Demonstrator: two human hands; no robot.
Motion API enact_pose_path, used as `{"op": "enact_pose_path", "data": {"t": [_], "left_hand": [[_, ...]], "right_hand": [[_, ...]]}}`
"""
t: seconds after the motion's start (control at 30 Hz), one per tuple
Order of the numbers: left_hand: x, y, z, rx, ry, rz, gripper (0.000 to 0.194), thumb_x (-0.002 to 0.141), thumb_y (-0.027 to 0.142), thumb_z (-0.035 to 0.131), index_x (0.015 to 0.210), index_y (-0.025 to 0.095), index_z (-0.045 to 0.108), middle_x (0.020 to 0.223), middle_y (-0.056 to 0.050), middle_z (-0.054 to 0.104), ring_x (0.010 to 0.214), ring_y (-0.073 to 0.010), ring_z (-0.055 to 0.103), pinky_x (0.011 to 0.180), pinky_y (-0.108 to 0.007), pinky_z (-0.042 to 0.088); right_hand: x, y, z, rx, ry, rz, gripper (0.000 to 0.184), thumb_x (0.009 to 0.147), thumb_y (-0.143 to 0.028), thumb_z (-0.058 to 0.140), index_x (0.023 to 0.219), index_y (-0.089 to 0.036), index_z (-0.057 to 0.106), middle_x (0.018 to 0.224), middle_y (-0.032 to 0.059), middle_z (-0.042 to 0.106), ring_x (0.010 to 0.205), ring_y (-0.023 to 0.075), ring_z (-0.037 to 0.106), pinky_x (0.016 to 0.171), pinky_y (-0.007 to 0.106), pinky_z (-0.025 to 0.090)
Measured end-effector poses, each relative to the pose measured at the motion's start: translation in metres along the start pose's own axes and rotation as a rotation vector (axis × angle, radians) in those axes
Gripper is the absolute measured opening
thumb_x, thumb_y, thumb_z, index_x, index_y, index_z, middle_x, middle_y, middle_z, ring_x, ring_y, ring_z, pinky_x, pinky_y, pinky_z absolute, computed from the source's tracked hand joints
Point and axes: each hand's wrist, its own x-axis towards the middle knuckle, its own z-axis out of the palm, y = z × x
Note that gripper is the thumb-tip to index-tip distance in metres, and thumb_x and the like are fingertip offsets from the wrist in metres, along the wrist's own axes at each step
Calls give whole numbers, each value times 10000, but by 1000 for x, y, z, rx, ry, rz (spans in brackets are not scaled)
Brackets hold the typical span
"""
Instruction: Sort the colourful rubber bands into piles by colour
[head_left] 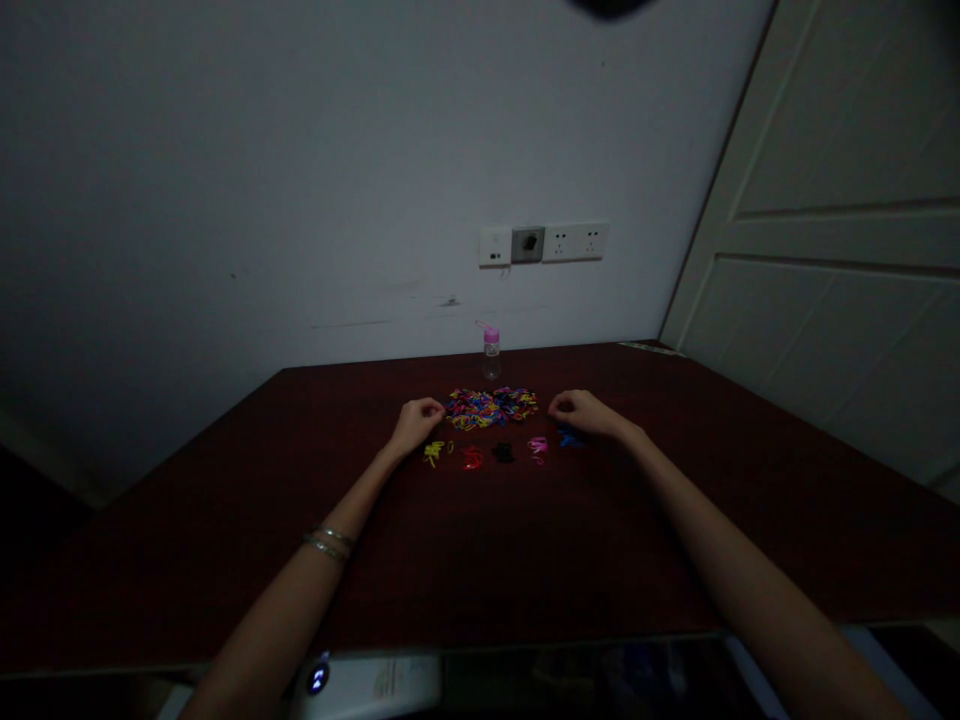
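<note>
A mixed pile of small coloured rubber bands [491, 408] lies on the dark red table [480, 550]. My left hand [418, 422] is closed in a pinch at the pile's left edge; anything between its fingertips is too small to make out. To the right of the pile, my right hand [589, 412] also pinches, its fingertips apart from the pile and their contents unclear. In front lie single-colour groups: yellow bands [433, 453], red bands [472, 458], black bands [503, 453], pink bands [538, 446], and blue bands [571, 439], partly under my right hand.
Behind the pile, a clear bottle with a pink cap [491, 355] stands near the wall. Sockets and a switch [544, 244] are set in that wall. A panelled door [840, 240] is at the right. Below the table's front edge sits a white device with a lit display [367, 686].
</note>
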Motion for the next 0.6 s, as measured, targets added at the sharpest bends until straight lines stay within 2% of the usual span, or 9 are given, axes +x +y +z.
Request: {"op": "enact_pose_path", "data": {"t": [0.13,0.33,0.43,0.6], "left_hand": [[-1,7,0,-77,19,-25,227,682,283,525,743,112,662,652,-29,613,607,-127,532,565,-215,386],[-4,28,6,-85,-27,31,231,697,300,533,737,112,663,619,-19,592,567,-112,486,537,-213,356],[-8,42,12,-66,-78,44,216,708,283,534,740,112,662,599,-10,571,549,-101,459,516,-203,336],[-20,65,26,-107,-237,119,158,709,215,530,734,122,655,590,4,545,538,-87,439,499,-188,323]], "right_hand": [[1,1,1,-15,-2,-9,181,716,-176,509,811,-141,659,852,66,676,776,164,606,717,242,452],[2,2,3,-28,3,-28,180,719,-175,502,801,-133,656,838,63,674,756,158,604,712,240,448],[3,2,4,-31,-3,-26,178,718,-176,503,797,-135,658,838,66,673,758,162,605,711,243,448],[3,1,6,-29,-10,-16,176,717,-179,502,801,-142,653,828,60,666,759,161,603,700,238,448]]}}
